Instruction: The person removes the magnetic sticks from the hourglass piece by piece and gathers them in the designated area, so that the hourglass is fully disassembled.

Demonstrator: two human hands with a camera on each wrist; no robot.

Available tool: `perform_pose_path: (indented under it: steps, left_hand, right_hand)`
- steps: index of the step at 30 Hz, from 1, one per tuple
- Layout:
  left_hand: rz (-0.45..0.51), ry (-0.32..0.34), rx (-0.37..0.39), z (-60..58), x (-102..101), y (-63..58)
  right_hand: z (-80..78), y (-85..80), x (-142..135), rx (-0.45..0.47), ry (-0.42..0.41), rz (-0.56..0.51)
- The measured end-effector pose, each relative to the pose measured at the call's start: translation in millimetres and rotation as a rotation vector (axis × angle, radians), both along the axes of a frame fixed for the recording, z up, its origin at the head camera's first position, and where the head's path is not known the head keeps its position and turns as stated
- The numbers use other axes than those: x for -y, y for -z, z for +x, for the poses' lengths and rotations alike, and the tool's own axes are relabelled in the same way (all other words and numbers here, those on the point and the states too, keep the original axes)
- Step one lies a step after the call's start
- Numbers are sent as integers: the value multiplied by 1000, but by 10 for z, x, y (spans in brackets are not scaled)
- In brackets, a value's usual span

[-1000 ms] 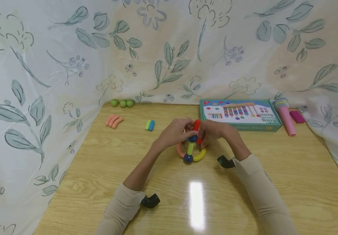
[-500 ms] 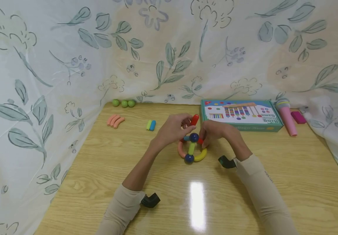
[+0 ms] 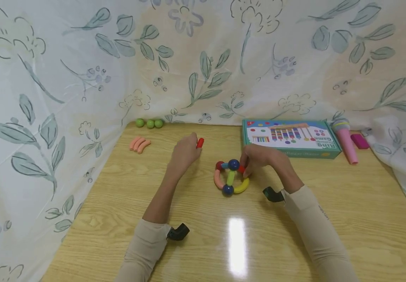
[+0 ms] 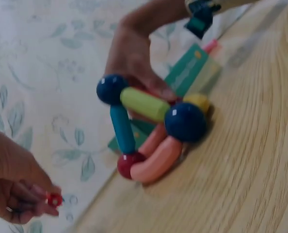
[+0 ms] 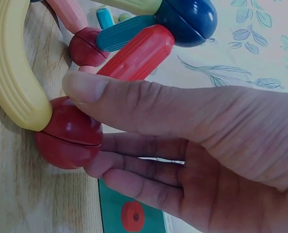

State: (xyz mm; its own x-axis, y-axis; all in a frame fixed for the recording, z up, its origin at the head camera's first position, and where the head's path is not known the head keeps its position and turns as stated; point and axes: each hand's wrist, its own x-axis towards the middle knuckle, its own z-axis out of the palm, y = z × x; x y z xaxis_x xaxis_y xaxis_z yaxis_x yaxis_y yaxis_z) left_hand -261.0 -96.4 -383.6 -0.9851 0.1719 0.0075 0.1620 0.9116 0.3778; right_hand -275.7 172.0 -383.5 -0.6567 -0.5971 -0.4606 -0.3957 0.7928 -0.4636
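Note:
My left hand (image 3: 184,152) pinches a loose red magnetic stick (image 3: 200,143) above the table, left of a magnetic ball-and-stick frame. The frame has an upper dark blue ball (image 3: 234,165) joined to green, blue and red sticks. Curved pink and yellow (image 3: 241,186) sticks form its base, with another dark blue ball (image 3: 228,190) at the near corner. My right hand (image 3: 259,157) holds the frame's right side. In the right wrist view its thumb lies over the red stick (image 5: 141,53) and a red ball (image 5: 69,133), with fingertips against the ball's other side.
Three green balls (image 3: 150,123) and several curved pink sticks (image 3: 140,144) lie at the table's back left. A game box (image 3: 291,137) stands behind my right hand. Beside it are a pink toy microphone (image 3: 346,143) and a magenta block (image 3: 359,141). Patterned cloth hangs behind.
My left hand has left the upper blue ball and moved left with the red stick, now covering the loose green and blue sticks. My right hand stays at the frame.

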Motion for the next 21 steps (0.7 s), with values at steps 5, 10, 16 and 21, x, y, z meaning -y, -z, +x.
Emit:
perform_pose_path:
  steps: [5,10,16,21]
  left_hand:
    - [-72,-88,-4,-72,139,166]
    - [-61,-110,16,-139,217,273]
    - [-37,-105,33,-171,248,313]
    - [-71,-122,24,-174,261,344]
  right_hand:
    - [-4,30,-5,3,-11,-5]
    - [3,12,-8,-5,-27,-9]
    - [1,-6,-18,7,-17,-15]
    - [-5,17,-25,13,-14,-24]
